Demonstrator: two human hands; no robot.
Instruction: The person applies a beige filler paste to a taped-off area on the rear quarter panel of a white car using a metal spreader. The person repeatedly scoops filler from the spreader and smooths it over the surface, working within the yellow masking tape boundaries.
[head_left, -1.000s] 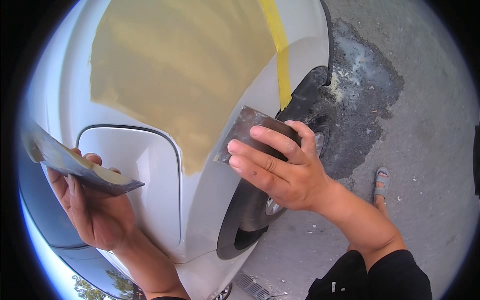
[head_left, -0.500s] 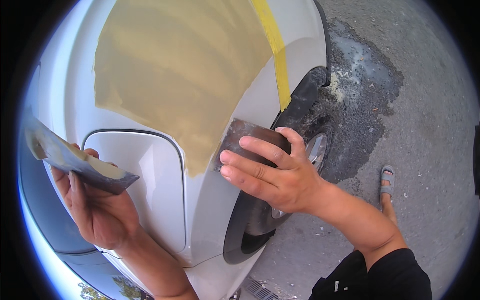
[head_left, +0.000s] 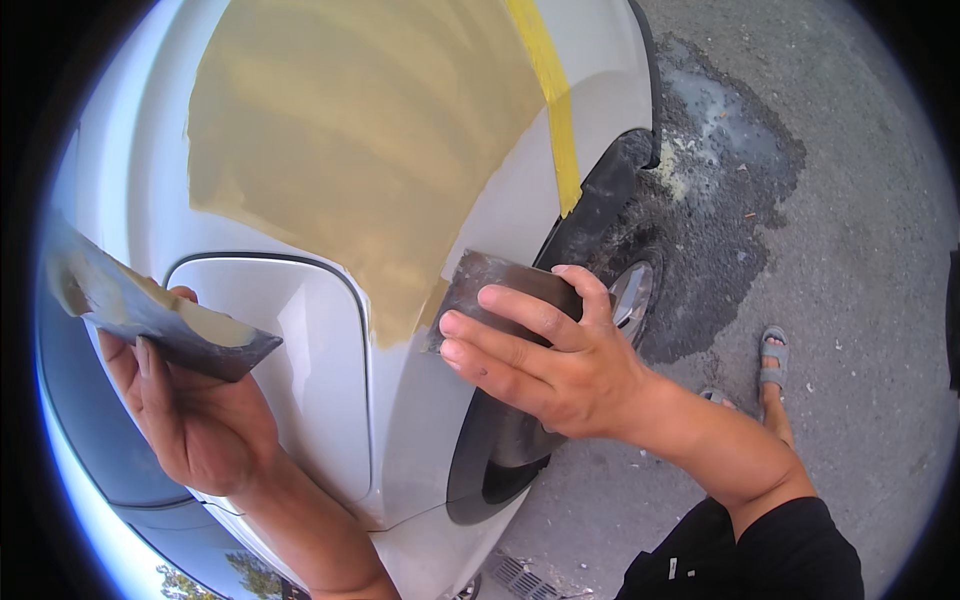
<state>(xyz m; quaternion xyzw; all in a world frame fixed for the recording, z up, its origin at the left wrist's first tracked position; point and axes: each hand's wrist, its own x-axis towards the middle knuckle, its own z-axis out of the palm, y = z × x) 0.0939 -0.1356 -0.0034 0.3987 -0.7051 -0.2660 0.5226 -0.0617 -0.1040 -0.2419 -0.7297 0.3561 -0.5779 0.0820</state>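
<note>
My left hand (head_left: 215,430) holds up a dark, flexible-looking sheet (head_left: 215,360) with pale putty smeared over it; the fingers are closed round its underside. A dark, flat putty spreader (head_left: 505,275) is gripped in my right hand (head_left: 570,365), thumb on one side and fingers laid across its face. The spreader's left edge touches or nearly touches the white car panel, beside the lower right border of a large beige putty patch (head_left: 350,130). Below that patch is a closed fuel flap (head_left: 315,370). Part of the spreader is hidden under my fingers.
Yellow masking tape (head_left: 552,90) runs down the panel right of the putty. A black wheel-arch trim (head_left: 600,190) and a wheel (head_left: 632,295) lie beyond my right hand. The asphalt has a wet patch (head_left: 740,140); a sandalled foot (head_left: 773,360) stands at right.
My right hand and the spreader have shifted slightly toward me along the panel. My left hand has barely moved, its sheet tilting a little. Part of a second sandal now shows.
</note>
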